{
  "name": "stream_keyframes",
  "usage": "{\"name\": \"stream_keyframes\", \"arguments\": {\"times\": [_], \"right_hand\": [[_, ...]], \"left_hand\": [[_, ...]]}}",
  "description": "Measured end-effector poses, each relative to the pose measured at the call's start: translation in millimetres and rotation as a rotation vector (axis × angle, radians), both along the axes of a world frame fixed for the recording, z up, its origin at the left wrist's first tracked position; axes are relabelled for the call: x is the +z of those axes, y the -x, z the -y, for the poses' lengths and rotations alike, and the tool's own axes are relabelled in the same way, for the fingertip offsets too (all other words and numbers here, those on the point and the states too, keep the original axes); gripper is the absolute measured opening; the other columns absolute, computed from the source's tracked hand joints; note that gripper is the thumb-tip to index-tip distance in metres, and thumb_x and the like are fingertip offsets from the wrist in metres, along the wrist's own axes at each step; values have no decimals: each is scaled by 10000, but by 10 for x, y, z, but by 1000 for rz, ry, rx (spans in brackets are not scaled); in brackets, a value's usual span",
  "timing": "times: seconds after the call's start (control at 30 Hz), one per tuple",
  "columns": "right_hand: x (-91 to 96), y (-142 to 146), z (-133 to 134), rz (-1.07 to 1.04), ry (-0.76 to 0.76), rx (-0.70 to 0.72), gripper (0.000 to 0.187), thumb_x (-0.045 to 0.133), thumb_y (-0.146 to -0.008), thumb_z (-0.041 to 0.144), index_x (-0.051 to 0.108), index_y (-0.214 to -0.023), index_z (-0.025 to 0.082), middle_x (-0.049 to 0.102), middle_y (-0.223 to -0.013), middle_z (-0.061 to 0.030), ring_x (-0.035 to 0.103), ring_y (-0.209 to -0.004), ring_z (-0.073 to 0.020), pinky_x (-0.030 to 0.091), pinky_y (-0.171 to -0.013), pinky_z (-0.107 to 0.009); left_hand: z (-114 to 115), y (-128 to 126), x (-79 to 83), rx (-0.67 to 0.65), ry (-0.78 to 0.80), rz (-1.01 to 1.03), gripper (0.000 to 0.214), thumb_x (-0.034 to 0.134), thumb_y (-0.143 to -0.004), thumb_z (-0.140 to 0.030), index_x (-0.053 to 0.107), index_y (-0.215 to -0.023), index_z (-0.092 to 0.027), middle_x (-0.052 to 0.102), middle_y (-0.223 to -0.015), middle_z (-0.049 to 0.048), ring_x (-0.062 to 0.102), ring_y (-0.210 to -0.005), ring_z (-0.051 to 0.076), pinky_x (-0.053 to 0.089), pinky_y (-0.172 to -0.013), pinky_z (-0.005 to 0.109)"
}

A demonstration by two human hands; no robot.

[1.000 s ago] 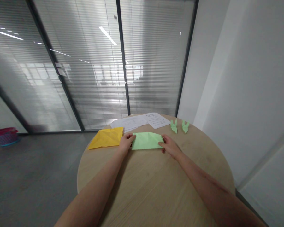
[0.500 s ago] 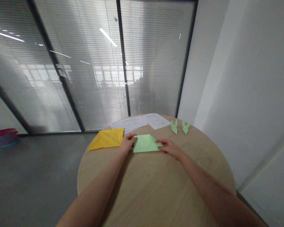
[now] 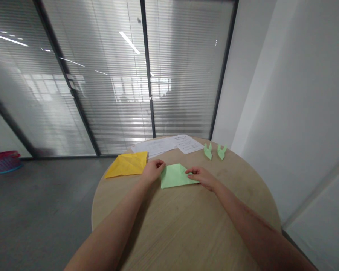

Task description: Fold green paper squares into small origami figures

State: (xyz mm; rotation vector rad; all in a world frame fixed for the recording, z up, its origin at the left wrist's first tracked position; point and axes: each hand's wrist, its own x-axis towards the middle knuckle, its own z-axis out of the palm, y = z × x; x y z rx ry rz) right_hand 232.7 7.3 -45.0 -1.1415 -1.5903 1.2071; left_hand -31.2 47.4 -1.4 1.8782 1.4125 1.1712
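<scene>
Right of the creased yellow paper sheet (image 3: 127, 165), the left hand (image 3: 153, 171) pinches the folded light-green paper strip (image 3: 172, 179), the right hand (image 3: 205, 178) its slanted end; uneven pull could skew the crease.

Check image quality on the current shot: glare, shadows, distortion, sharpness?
Head view: bright streaks glare on the glass; head view: soft shadow beside the left forearm; head view: frame bars slant, wide-angle-like; head view: printed sheet's text unreadable, green paper's outline clear.
</scene>
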Motion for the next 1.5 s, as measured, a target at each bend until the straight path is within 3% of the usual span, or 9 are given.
{"name": "stream_keyframes", "arguments": {"times": [0.07,0.13,0.33,0.43,0.63,0.77,0.97,1.27,1.5], "right_hand": [[11,20,0,54,-34,23,320,721,-703,355,691,-951,156,605,-738,3,478,-616,-95,315,-567,-201],[31,55,6,122,-87,50,260,719,-699,334,675,-865,138,586,-715,7,467,-612,-90,310,-571,-203],[58,130,28,158,-175,35,228,718,-671,269,525,-729,163,483,-641,47,434,-590,-88,313,-545,-200],[53,129,45,147,-189,45,265,729,-664,265,494,-749,176,468,-635,59,429,-578,-84,310,-532,-195],[83,127,75,74,-128,120,357,708,-726,346,549,-996,175,566,-678,38,477,-583,-93,319,-534,-192],[94,136,72,148,-144,88,304,633,-800,436,635,-882,143,606,-686,-2,480,-575,-97,304,-529,-203],[149,192,93,222,-172,50,218,614,-806,354,651,-840,142,617,-682,-10,490,-572,-97,289,-519,-196],[205,81,108,272,-184,94,163,570,-800,282,633,-787,133,568,-651,14,459,-560,-82,296,-520,-193],[221,-100,84,321,-74,99,127,585,-774,255,627,-796,138,599,-647,5,472,-523,-70,307,-479,-174]], "left_hand": [[84,-14,119,14,-165,-344,224,574,-824,-358,730,-877,-207,733,-919,59,648,-869,228,484,-788,335],[169,-53,222,-8,-257,-535,284,501,-887,-368,731,-953,-215,732,-1011,63,650,-931,229,473,-832,332],[330,-240,266,-159,-296,-754,327,479,-916,-397,736,-942,-197,732,-970,82,656,-916,226,469,-792,303],[347,-292,213,-229,-275,-746,311,486,-917,-379,730,-954,-190,731,-953,79,658,-885,215,461,-769,287],[319,-286,179,-271,-283,-661,250,523,-894,-328,731,-914,-190,735,-925,60,651,-823,192,443,-714,266],[312,-267,177,-316,-296,-663,223,534,-882,-302,727,-880,-190,727,-852,48,637,-759,173,422,-669,255],[346,-274,195,-394,-335,-674,238,495,-905,-276,714,-890,-185,720,-855,53,632,-760,170,420,-685,256],[298,-200,239,-339,-376,-668,241,474,-917,-264,691,-860,-180,705,-861,63,633,-789,179,427,-705,262],[241,-83,288,-297,-365,-620,252,465,-917,-261,693,-854,-175,710,-879,62,633,-798,177,436,-714,262]]}}
